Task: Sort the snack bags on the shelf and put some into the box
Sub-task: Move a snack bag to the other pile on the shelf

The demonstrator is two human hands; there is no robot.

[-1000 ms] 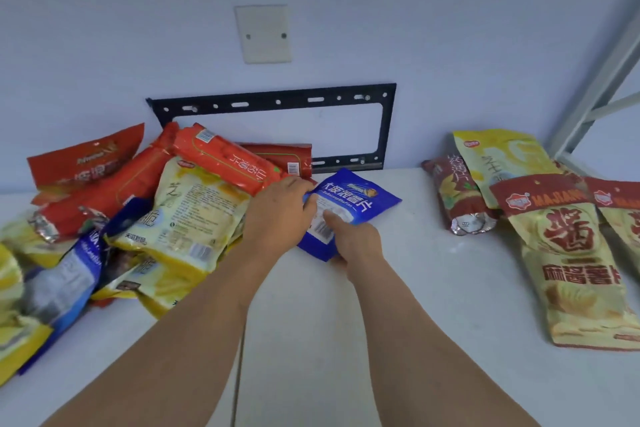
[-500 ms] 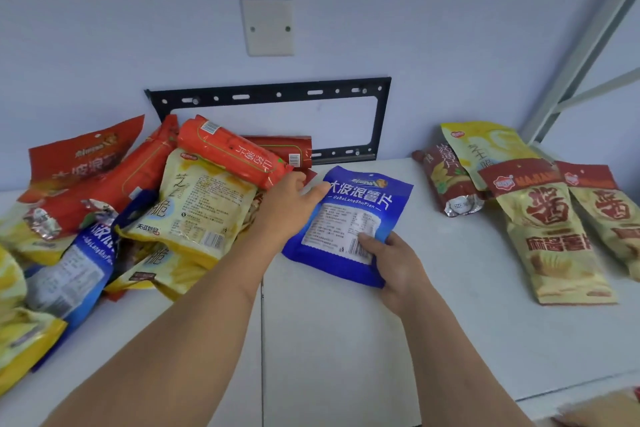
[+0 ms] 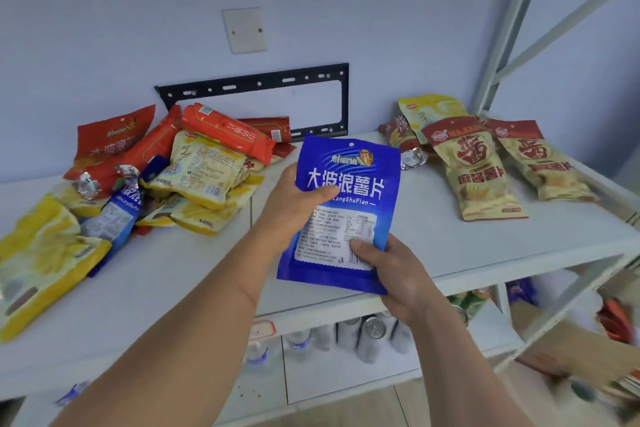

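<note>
Above the shelf (image 3: 450, 246), both hands hold blue bag (image 3: 346, 184).

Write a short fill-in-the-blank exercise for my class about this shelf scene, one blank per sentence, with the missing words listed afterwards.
1. Both hands, left hand and right hand, hold a flat ____ plastic snack bag.
2. The black metal bracket is fixed to the ____.
3. The jumbled pile of red and yellow snack bags lies on the white shelf to the person's ____.

Missing words: blue; wall; left
</note>
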